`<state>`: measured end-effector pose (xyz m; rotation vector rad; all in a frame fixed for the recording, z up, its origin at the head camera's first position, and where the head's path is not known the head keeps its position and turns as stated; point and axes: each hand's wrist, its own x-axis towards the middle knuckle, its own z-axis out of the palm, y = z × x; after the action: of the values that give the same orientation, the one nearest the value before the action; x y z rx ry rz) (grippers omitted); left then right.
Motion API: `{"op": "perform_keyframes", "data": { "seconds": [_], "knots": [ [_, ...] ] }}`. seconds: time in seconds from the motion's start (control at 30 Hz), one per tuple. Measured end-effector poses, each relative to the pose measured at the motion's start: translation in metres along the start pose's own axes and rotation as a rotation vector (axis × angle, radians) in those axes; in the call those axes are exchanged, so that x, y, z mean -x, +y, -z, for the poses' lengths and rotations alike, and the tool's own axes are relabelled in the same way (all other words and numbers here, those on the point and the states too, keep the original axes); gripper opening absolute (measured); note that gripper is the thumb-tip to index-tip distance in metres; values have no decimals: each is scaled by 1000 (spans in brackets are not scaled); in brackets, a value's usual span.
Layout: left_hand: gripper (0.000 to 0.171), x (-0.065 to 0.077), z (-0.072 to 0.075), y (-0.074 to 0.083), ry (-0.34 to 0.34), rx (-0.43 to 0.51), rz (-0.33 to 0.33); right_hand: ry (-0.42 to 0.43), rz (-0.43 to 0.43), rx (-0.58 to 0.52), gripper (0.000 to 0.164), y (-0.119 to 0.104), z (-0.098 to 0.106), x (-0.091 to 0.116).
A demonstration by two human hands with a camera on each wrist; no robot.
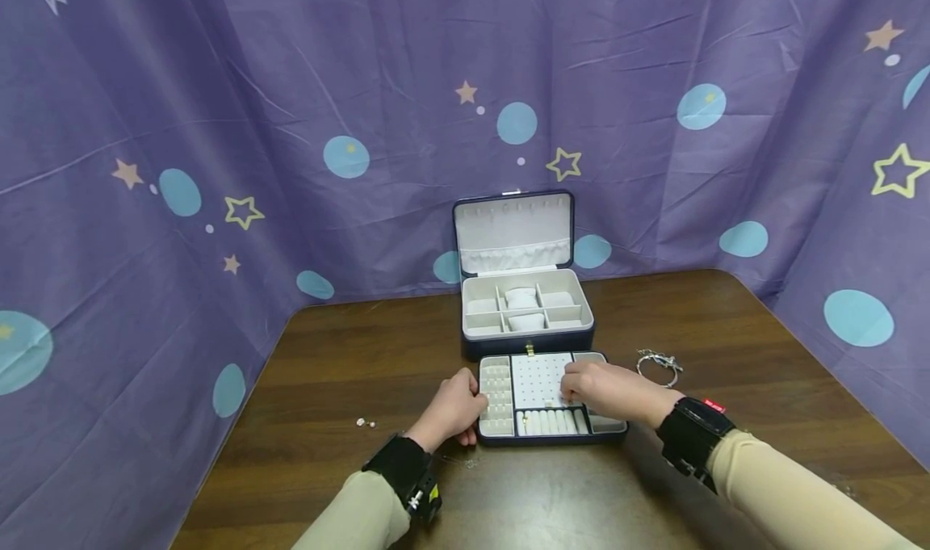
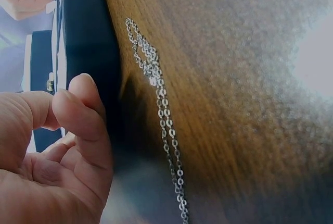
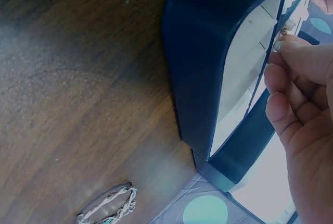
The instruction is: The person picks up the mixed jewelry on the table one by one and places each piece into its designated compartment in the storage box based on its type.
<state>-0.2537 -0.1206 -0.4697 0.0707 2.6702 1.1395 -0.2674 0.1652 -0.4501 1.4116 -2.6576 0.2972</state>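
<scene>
A dark blue jewelry tray (image 1: 552, 440) lies on the table, with small compartments at left, a white perforated panel (image 1: 534, 379) in the middle and ring rolls (image 1: 555, 422) below it. My left hand (image 1: 456, 409) grips the tray's left side, its fingers bent at the edge. My right hand (image 1: 606, 388) is over the right part of the panel. Its thumb and index finger pinch a small shiny earring (image 3: 285, 29), mostly hidden by the fingertips. Beside the tray's front left corner lies a silver chain necklace (image 2: 162, 104).
Behind the tray stands an open jewelry box (image 1: 526, 343) with cushions in two compartments. A silver bracelet (image 1: 663, 364) lies on the table to the right, small earrings (image 1: 365, 422) to the left. A purple curtain (image 1: 407, 73) surrounds the wooden table (image 1: 327, 356).
</scene>
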Motion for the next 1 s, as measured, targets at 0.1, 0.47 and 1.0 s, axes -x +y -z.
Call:
{"op": "perform_keyframes", "data": {
  "seconds": [0.1,0.47,1.0],
  "knots": [
    [12,0,0,0,-1,2,-3,15,15,3,11,0,0,0],
    [11,0,0,0,0,6,-6,24,16,4,13,0,0,0],
    [10,0,-1,-3,3,17,-14,67,18,-10,16,-2,-2,-3]
  ]
}}
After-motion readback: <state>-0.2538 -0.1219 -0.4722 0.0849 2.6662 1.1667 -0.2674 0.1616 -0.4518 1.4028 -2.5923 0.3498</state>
